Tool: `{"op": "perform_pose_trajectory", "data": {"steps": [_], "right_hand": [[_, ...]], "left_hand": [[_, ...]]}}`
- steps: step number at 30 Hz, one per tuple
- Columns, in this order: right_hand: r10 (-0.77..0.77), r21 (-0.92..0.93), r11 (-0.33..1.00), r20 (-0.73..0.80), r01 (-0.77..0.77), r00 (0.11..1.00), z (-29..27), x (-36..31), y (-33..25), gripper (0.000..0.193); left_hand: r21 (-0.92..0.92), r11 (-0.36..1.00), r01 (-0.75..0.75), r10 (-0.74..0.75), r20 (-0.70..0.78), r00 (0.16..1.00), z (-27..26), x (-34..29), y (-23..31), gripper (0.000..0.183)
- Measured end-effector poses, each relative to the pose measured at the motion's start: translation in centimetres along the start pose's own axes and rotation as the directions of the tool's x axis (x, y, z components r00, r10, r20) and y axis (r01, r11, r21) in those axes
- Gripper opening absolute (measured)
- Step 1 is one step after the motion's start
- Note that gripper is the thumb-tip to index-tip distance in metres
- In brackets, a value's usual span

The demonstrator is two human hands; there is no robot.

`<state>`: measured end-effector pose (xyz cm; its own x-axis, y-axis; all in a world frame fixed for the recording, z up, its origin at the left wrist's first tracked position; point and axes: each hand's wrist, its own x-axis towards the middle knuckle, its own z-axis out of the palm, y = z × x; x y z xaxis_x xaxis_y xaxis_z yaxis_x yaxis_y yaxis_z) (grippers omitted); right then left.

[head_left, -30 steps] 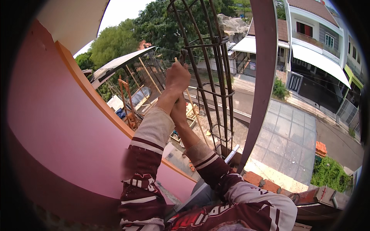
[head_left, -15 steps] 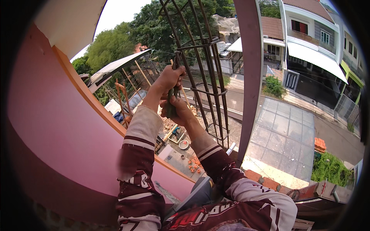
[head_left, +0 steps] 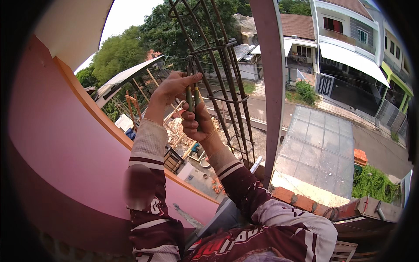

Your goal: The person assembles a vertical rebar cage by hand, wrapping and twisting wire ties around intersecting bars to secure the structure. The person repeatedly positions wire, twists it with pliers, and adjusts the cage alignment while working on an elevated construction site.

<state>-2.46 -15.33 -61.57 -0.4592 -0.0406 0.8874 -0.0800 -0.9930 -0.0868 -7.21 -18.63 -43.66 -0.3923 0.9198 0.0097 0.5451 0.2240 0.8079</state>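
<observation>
Head view: hands (head_left: 187, 107) on pliers (head_left: 192, 101)

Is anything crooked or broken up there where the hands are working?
Nothing looks broken. The rebar cage leans to the left instead of standing straight, next to the upright purple column. Both hands, left hand and right hand, grip a green-handled tool at the bars.

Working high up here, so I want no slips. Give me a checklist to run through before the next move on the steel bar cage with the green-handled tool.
1. Right hand wrapped round green-handled tool: ok.
2. Left hand on the tool's upper part: ok.
3. Tool head seated at rusty steel bar cage: cannot tell, hidden.
4. Tie wire in place: cannot tell, too small.
5. Ground below: not ok, open drop over littered yard.
6. Pink wall apart from arms: ok.
</observation>
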Motion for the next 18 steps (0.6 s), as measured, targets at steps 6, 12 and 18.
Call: {"op": "perform_pose_trajectory", "data": {"steps": [6, 12, 18], "right_hand": [[-0.204, -0.601, 0.786, -0.477, -0.148, 0.855, 1.1, -0.5, 0.6, 0.057], [-0.58, -0.913, 0.35, -0.387, -0.209, 0.717, 3.1, 1.6, 2.9, 0.038], [-0.534, -0.777, 0.593, -0.577, -0.214, 0.618, 3.2, 2.4, 2.6, 0.026]], "left_hand": [[-0.37, 0.929, -0.018, 0.05, 0.077, 0.996, 0.8, 2.2, -3.2, 0.033], [0.551, 0.814, 0.184, 0.243, -0.611, 0.754, 5.1, 2.1, -1.9, 0.04], [0.442, 0.894, 0.072, 0.012, -0.183, 0.983, 1.0, -1.2, 1.4, 0.056]]}}
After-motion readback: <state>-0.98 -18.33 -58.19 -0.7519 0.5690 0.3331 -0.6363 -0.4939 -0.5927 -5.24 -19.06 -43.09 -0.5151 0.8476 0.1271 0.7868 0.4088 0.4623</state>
